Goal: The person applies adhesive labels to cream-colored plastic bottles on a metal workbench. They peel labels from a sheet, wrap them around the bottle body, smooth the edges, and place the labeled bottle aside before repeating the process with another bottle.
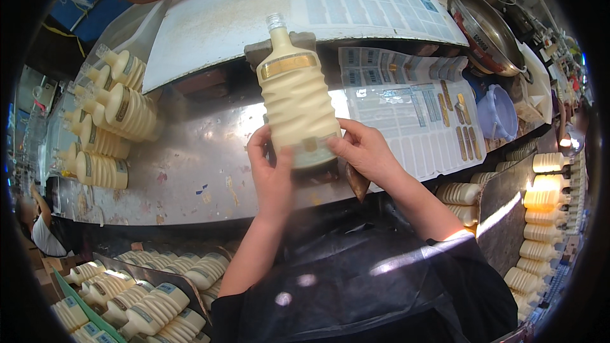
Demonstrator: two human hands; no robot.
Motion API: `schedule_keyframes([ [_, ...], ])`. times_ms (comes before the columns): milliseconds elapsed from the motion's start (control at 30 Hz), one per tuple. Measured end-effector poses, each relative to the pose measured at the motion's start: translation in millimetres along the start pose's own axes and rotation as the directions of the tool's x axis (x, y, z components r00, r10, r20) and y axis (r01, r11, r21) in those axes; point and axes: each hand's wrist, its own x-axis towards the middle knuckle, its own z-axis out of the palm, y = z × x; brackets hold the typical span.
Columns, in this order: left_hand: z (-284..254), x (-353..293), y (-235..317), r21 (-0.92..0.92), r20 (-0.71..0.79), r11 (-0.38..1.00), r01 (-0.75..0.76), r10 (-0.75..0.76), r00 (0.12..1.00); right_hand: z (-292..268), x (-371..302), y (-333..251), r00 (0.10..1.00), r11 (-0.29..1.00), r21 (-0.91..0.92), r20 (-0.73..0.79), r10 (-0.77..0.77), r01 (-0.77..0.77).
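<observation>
The ribbed cream bottle (296, 98) lies with its neck pointing far, base near me. My left hand (270, 168) and right hand (367, 152) clasp its base from either side, fingers closed around it.

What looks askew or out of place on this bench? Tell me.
Nothing is spilled or broken. The left hand and right hand hold a ribbed cream bottle with a level gold band. The steel bench bears scattered label scraps, and the finished bottles at left lie piled unevenly.
</observation>
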Motion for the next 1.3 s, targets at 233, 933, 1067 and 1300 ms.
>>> schedule_keyframes([
  [233,0.4,-1.0,1.6,-0.031,-0.006,0.999,0.022,-0.022,1.000,1.2,-0.4,1.9,1.000,1.000,0.013,-0.010,-0.004,0.005],
  [933,-9.3,-5.1,1.7,-0.120,0.038,0.992,0.048,-0.044,0.998,-5.5,0.5,14.3,0.992,0.990,0.108,0.085,-0.096,0.086],
  [1067,-6.8,-7.9,4.5,-0.148,0.050,0.988,0.053,-0.046,0.998,-3.5,-1.4,6.1,0.996,1.000,0.027,0.083,-0.013,0.011],
  [1300,-10.8,-7.0,-2.4,-0.116,0.048,0.992,0.044,-0.039,0.998,0.3,-2.3,5.4,0.999,0.999,0.016,0.018,-0.036,0.035],
])
